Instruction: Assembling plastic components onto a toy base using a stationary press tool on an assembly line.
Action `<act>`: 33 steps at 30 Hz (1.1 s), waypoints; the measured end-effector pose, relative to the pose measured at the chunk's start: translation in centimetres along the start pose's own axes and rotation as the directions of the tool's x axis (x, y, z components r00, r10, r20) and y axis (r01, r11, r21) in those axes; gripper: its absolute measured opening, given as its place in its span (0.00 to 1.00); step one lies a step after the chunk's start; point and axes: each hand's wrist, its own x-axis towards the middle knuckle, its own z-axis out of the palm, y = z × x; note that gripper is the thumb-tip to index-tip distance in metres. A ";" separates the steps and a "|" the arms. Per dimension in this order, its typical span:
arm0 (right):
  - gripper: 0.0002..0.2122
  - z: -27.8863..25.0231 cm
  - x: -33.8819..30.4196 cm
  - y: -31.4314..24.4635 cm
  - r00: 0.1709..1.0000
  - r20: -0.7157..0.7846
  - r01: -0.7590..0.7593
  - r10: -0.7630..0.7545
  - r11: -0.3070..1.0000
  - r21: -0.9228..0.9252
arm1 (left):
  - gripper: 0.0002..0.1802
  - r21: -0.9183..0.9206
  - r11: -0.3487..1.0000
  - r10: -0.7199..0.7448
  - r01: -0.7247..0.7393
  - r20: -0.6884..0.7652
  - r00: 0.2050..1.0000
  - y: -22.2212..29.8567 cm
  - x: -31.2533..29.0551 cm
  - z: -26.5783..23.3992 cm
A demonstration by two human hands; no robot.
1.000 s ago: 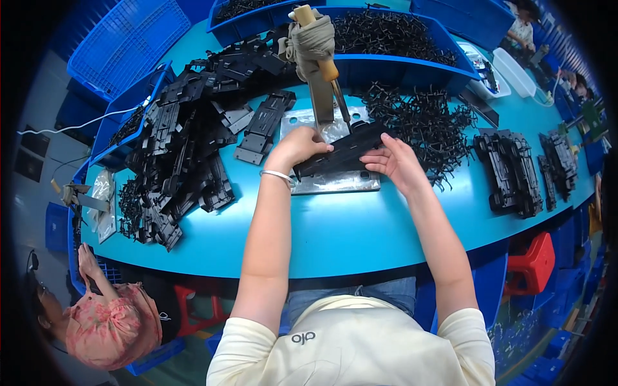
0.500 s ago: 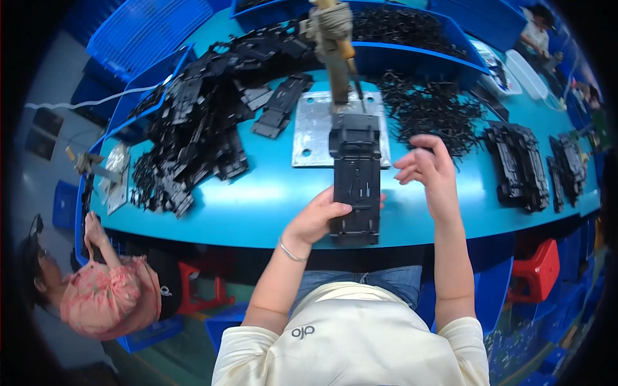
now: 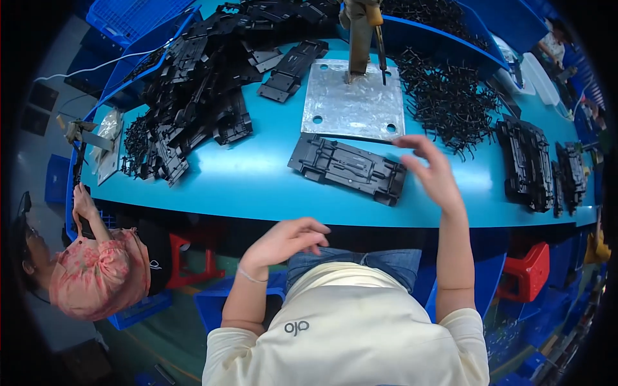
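Observation:
A long black plastic chassis-like part (image 3: 351, 168) lies aslant on the blue table in front of the metal plate, its ribbed side up. My right hand (image 3: 434, 174) hovers at the part's right end, fingers apart and holding nothing; whether a fingertip touches the part I cannot tell. Off the table's near edge, over my lap, my left hand (image 3: 286, 241) is bare of any object, with its fingers loosely stretched out. The silvery plate (image 3: 351, 106) has holes at its corners and carries an upright post with a yellow-handled tool (image 3: 374, 16).
Piled black plastic parts (image 3: 199, 83) cover the table's left. Thin black pieces (image 3: 444, 103) form a heap right of the plate. Finished-looking black parts (image 3: 528, 164) stand at far right. Blue bins (image 3: 438, 45) line the back. Another person (image 3: 96, 270) sits at left.
The black part has left my left hand and now lies turned sideways on the table. My left hand has drawn back toward my lap. The head view has shifted slightly.

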 end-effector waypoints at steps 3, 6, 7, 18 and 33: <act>0.10 -2.5 -1.0 0.6 0.978 -0.178 -0.075 0.109 0.979 0.190 | 0.10 0.039 0.999 0.023 -0.014 -0.219 0.975 -0.3 -1.0 -1.6; 0.09 -3.7 -2.2 0.8 0.955 -0.238 -0.125 0.175 0.970 0.210 | 0.09 -0.020 0.986 0.144 -0.163 -0.363 0.920 -0.7 -0.9 -2.6; 0.09 -3.8 -2.5 1.1 0.952 -0.244 -0.135 0.184 0.970 0.204 | 0.09 -0.005 0.983 0.165 -0.182 -0.405 0.899 -0.6 -0.7 -2.7; 0.14 -2.2 -4.0 2.5 0.979 -0.102 -0.148 0.174 0.965 0.218 | 0.12 0.773 0.606 0.712 -0.190 -0.420 0.563 1.3 3.6 -1.5; 0.24 2.2 -3.4 0.3 0.995 0.048 0.101 -0.090 0.947 -0.305 | 0.19 0.604 0.734 0.629 -0.310 -0.431 0.647 2.1 3.9 -1.5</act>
